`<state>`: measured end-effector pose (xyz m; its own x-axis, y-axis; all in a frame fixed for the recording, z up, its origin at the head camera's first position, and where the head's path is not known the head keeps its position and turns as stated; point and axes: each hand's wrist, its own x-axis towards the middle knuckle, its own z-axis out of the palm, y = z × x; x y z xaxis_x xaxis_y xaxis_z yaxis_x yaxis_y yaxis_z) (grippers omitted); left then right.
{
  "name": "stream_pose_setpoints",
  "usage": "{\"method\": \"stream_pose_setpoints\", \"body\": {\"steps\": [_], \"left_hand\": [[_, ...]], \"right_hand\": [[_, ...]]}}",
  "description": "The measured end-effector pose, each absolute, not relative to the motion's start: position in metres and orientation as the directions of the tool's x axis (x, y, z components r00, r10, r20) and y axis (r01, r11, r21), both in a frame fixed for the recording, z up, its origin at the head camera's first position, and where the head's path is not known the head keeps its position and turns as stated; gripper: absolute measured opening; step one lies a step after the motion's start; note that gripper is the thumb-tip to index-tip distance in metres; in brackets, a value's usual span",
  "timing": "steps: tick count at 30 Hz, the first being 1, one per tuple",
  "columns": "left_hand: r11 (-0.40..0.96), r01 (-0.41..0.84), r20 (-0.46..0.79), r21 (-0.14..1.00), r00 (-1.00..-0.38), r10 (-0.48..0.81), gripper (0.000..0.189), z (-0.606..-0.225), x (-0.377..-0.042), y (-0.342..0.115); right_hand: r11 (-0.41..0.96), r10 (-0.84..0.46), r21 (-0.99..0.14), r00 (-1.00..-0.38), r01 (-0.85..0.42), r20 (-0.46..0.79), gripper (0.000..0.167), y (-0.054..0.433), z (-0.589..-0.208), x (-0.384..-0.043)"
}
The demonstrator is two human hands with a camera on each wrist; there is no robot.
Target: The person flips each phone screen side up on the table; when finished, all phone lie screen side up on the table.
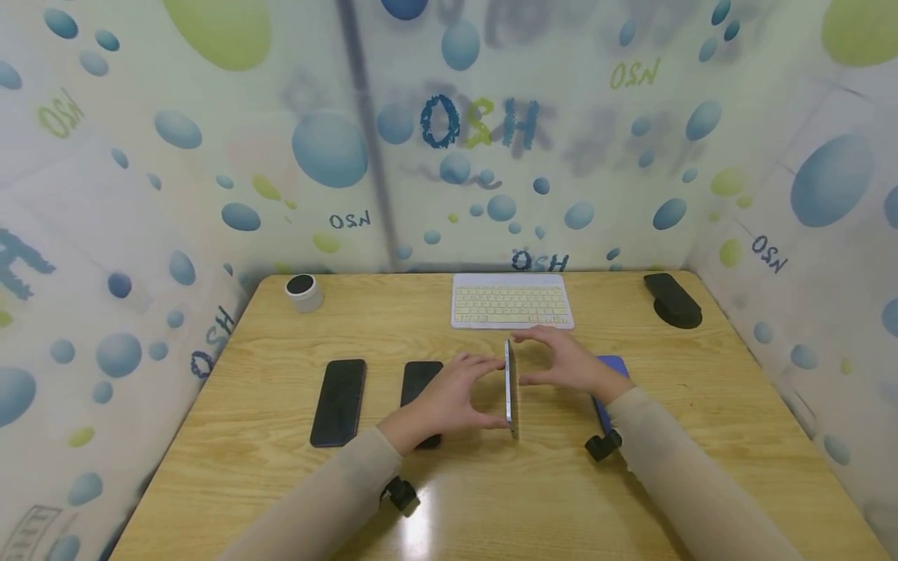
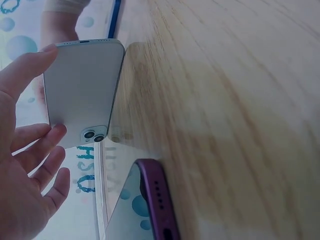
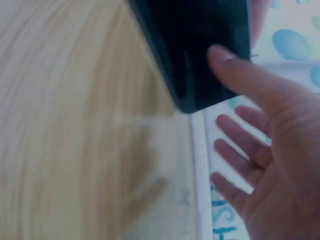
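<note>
A white-backed smartphone [image 2: 85,85] stands on its long edge on the table, its dark screen [image 3: 195,50] facing right. My left hand [image 1: 452,393] holds it, thumb at the near end's upper corner and fingertips on the back near the twin camera lenses. On the screen side, my right hand [image 1: 564,362] has its fingers spread and relaxed. Its thumb overlaps the screen in the right wrist view. Partly behind my left hand lies a black-screened phone [image 1: 419,380]; its purple edge [image 2: 159,200] shows in the left wrist view. A blue phone [image 1: 613,365] lies under my right wrist.
Another dark phone [image 1: 338,403] lies on the wooden table [image 1: 245,467] at the left. Along the back edge are a white round device [image 1: 305,294], a white keyboard [image 1: 512,301] and a black angular object with a round base [image 1: 673,300]. Patterned walls enclose the table.
</note>
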<state>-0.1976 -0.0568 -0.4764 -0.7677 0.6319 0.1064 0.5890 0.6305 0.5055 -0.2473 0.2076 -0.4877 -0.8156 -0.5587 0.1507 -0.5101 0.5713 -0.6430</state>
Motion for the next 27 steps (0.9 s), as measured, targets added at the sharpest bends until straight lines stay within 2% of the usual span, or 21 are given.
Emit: {"method": "stream_pose_setpoints", "body": {"steps": [10, 27], "left_hand": [[0.637, 0.585, 0.101, 0.502, -0.771, 0.628, 0.092, -0.476, -0.197, -0.061], [0.688, 0.532, 0.055, 0.494, -0.809, 0.586, 0.092, -0.481, -0.196, -0.069]], "right_hand": [[0.632, -0.549, -0.641, -0.835, -0.435, 0.025, 0.077, 0.211, -0.5, -0.248], [0.602, -0.586, -0.619, -0.806, -0.504, 0.087, 0.073, 0.209, -0.502, -0.248]]}}
